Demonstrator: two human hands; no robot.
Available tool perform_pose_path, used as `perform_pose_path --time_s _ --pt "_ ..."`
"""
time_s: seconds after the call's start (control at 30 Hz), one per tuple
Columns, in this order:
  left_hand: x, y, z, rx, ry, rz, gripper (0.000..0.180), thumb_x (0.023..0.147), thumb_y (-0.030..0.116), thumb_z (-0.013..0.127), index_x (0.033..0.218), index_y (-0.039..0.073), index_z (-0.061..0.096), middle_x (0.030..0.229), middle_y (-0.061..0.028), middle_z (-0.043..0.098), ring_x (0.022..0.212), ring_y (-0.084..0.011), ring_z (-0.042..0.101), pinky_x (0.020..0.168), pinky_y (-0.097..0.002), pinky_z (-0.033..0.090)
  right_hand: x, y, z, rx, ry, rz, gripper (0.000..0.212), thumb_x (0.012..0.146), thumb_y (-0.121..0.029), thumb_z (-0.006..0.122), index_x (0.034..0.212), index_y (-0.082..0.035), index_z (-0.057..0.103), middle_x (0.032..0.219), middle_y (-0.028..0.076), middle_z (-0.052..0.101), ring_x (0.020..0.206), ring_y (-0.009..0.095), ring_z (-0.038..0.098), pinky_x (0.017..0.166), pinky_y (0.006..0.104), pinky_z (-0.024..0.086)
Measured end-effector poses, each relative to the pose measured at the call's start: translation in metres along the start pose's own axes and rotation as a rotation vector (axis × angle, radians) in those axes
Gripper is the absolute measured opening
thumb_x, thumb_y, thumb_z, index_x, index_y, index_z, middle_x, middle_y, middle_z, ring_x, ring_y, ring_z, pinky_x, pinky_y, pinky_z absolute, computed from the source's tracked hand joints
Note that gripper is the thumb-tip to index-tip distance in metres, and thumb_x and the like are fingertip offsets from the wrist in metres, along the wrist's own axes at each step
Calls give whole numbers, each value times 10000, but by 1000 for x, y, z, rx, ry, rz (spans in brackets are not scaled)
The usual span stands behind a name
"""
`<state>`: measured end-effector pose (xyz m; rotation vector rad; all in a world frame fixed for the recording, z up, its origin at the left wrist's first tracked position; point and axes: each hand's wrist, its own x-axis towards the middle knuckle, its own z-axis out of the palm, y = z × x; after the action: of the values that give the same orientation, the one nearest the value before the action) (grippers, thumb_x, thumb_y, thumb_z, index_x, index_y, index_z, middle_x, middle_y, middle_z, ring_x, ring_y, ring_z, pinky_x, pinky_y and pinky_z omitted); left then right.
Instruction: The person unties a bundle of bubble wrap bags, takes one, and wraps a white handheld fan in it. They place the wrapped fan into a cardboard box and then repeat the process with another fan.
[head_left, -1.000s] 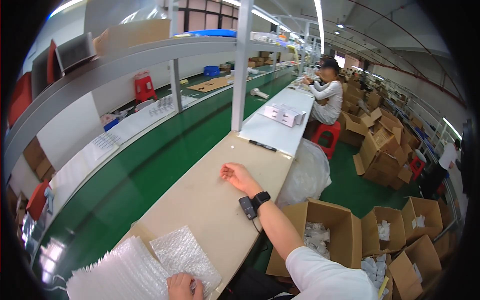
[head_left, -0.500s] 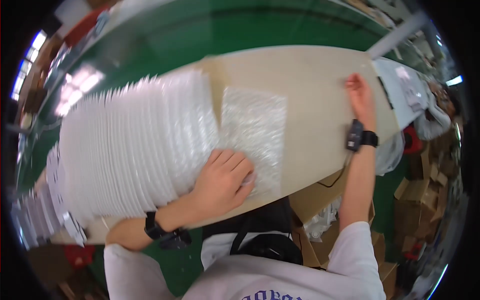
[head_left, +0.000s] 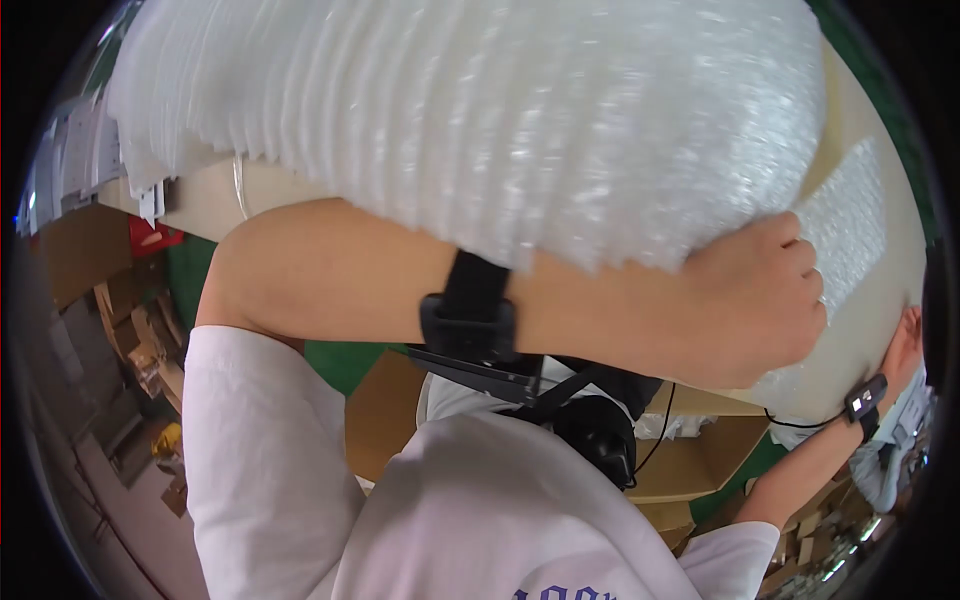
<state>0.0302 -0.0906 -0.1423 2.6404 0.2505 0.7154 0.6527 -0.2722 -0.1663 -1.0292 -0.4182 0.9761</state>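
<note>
A long row of clear bubble-wrap bags (head_left: 600, 130) stands packed side by side on the table. My left hand (head_left: 765, 300) is closed in a fist against the near right end of that row. Whatever may be in its fingers is hidden. Just beyond the knuckles lies a single flat bubble-wrap bag (head_left: 850, 225), partly covered by the hand. My right hand (head_left: 904, 345) is at the far right rim of the picture, over the right part of the table. Its fingers are too small and bent by the lens to read.
The beige table (head_left: 290, 185) curves in front of me. An open cardboard box (head_left: 690, 460) with clear plastic inside stands below its edge. White boxes (head_left: 85, 150) sit at the left end. A thin black cable (head_left: 655, 440) hangs by my waist.
The view has swung and come closer, so the row of bags looks much larger. My left fist stays by the row's right end. My right hand now shows at the right rim.
</note>
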Motion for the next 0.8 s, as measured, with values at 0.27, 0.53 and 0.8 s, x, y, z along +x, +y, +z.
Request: perform_pose_path --time_s 0.27,0.53,0.8 --pt "-8 4 0 20 1 -55 145 662 191 629 742 70 617 728 -19 592 759 -177 548 753 -312 391 -15 20 46 179 17 72 133 964 13 448 1055 101 489 967 136 506 891 198 471 814 298 408" --pt "1 -4 -5 -101 -40 1 122 682 134 618 783 65 620 771 -37 595 794 -202 547 792 -330 380 -33 36 99 236 -83 -14 128 954 28 458 1057 104 468 997 151 498 891 201 471 754 290 407" --pt "18 2 -12 -258 -115 -22 155 683 46 634 785 51 518 760 -84 488 763 -275 489 738 -375 386 -45 71 117 225 -73 -141 148 933 -36 541 1024 65 599 981 150 635 927 227 591 823 327 487"
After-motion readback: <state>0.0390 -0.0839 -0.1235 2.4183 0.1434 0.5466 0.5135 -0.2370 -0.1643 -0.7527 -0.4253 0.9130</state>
